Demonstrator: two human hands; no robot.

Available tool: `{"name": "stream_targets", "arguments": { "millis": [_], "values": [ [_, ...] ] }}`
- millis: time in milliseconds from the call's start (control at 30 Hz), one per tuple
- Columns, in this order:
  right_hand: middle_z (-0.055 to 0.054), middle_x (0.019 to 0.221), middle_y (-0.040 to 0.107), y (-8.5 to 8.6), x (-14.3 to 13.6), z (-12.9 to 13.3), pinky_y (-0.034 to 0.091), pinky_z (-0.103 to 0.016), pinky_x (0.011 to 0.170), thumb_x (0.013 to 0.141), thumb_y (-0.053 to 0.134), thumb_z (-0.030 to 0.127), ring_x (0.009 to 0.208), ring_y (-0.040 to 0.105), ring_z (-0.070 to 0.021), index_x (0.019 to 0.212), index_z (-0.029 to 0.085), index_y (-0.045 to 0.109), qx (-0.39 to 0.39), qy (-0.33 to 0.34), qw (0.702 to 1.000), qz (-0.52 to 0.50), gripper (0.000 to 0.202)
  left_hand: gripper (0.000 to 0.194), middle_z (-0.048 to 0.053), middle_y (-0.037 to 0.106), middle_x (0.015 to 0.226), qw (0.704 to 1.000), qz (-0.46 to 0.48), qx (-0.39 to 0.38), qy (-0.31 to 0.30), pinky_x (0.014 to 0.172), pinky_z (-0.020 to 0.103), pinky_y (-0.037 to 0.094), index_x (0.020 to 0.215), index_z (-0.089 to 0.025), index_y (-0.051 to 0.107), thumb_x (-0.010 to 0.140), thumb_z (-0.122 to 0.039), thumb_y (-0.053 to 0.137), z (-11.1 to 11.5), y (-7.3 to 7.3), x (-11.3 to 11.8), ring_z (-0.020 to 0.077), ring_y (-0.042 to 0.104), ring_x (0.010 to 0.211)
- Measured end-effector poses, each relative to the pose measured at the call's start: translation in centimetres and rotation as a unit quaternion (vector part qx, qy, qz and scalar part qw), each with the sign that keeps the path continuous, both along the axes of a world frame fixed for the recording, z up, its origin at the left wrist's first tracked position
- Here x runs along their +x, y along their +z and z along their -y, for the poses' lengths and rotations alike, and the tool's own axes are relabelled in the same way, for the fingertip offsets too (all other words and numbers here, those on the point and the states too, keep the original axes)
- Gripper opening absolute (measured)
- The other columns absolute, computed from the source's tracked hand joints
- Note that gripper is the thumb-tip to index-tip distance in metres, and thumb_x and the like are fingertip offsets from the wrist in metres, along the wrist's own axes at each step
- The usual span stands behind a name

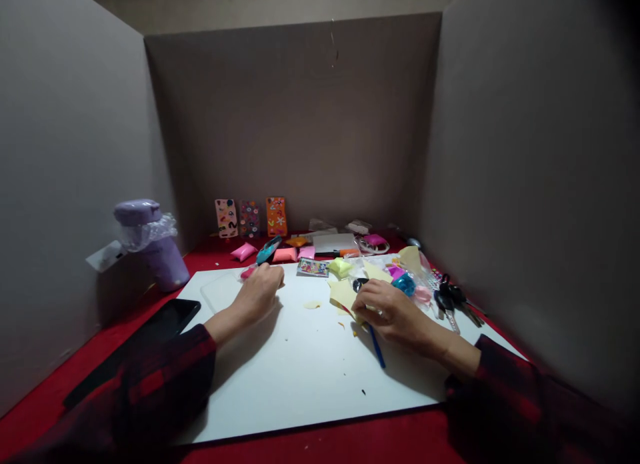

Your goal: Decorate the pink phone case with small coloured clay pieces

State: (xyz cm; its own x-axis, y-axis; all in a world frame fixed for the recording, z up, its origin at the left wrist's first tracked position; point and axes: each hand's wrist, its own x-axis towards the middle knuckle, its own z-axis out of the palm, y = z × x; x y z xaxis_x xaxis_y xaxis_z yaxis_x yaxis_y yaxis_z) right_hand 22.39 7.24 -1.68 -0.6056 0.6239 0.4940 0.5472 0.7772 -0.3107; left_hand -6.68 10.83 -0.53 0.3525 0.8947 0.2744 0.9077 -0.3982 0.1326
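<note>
Bottle (167, 259) in purple stands beyond the left edge of the white board (300, 384), probably parked on the worktop (310, 444) so it stays out of the arms' way. Towards the back, three decorated phone cases (277, 217) stand upright in a row, faces forward, perhaps so that their patterns can be seen.

Near the board's rear left corner lies a clear sheet (213, 296). Just right of it, the left hand (260, 292) is curled, its fingers bent inwards beside a small pink packet (247, 273); whether it grips anything cannot be told. A sticker card (313, 268) lies flat at the rear edge, next to a lime packet (341, 267).

The right hand (387, 311) has thumb and fingers drawn together at the yellow paper (343, 297), seemingly to steady or lift its edge; the fingers hide what they pinch. A blue stick (377, 347) slants out beneath this hand towards the front edge. Keys (449, 304) lie near the right edge, likely set aside.
</note>
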Motion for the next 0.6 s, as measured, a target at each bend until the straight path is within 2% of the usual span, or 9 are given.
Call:
{"name": "stream_targets", "arguments": {
  "millis": [133, 267, 400, 600],
  "values": [
    [-0.003, 0.077, 0.063, -0.1, -0.3, 0.3, 0.038, -0.033, 0.072, 0.081, 0.055, 0.008, 0.078, 0.051, -0.0175, 0.076, 0.019, 0.064, 0.003, 0.014, 0.999, 0.036, 0.015, 0.019, 0.003, 0.063, 0.090, 0.996, 0.036, -0.037, -0.069, 0.070, 0.032, 0.052, 0.095, -0.013, 0.060, 0.090, -0.030, 0.054, 0.1, 0.3, 2.7, 0.0140, 0.061, 0.078],
    [-0.001, 0.075, 0.064, -0.3, -0.5, 0.6, 0.036, -0.032, 0.073, 0.077, 0.064, 0.012, 0.078, 0.051, -0.0175, 0.074, 0.021, 0.065, -0.001, 0.026, 0.998, 0.061, 0.010, 0.018, 0.003, 0.064, 0.088, 0.990, 0.057, -0.064, -0.112, 0.070, 0.032, 0.053, 0.091, -0.013, 0.061, 0.089, -0.030, 0.055, 0.1, -0.8, 4.9, 0.0134, 0.062, 0.077],
    [-0.001, 0.074, 0.066, -0.4, -0.9, 0.7, 0.036, -0.032, 0.074, 0.076, 0.066, 0.011, 0.079, 0.052, -0.0176, 0.072, 0.020, 0.064, 0.001, 0.026, 0.997, 0.074, 0.010, 0.019, 0.004, 0.064, 0.092, 0.989, 0.064, -0.054, -0.119, 0.075, 0.035, 0.052, 0.093, -0.013, 0.062, 0.089, -0.030, 0.055, 0.0, -1.9, 5.7, 0.0151, 0.062, 0.082],
    [-0.002, 0.075, 0.064, -0.7, -1.4, 0.7, 0.035, -0.032, 0.072, 0.077, 0.064, 0.009, 0.079, 0.051, -0.0179, 0.073, 0.018, 0.061, 0.020, 0.016, 0.996, 0.082, 0.010, 0.019, 0.004, 0.064, 0.096, 0.989, 0.070, -0.050, -0.120, 0.077, 0.036, 0.051, 0.096, -0.014, 0.061, 0.089, -0.031, 0.054, 0.2, -2.5, 5.9, 0.0160, 0.061, 0.085]
  ]
}}
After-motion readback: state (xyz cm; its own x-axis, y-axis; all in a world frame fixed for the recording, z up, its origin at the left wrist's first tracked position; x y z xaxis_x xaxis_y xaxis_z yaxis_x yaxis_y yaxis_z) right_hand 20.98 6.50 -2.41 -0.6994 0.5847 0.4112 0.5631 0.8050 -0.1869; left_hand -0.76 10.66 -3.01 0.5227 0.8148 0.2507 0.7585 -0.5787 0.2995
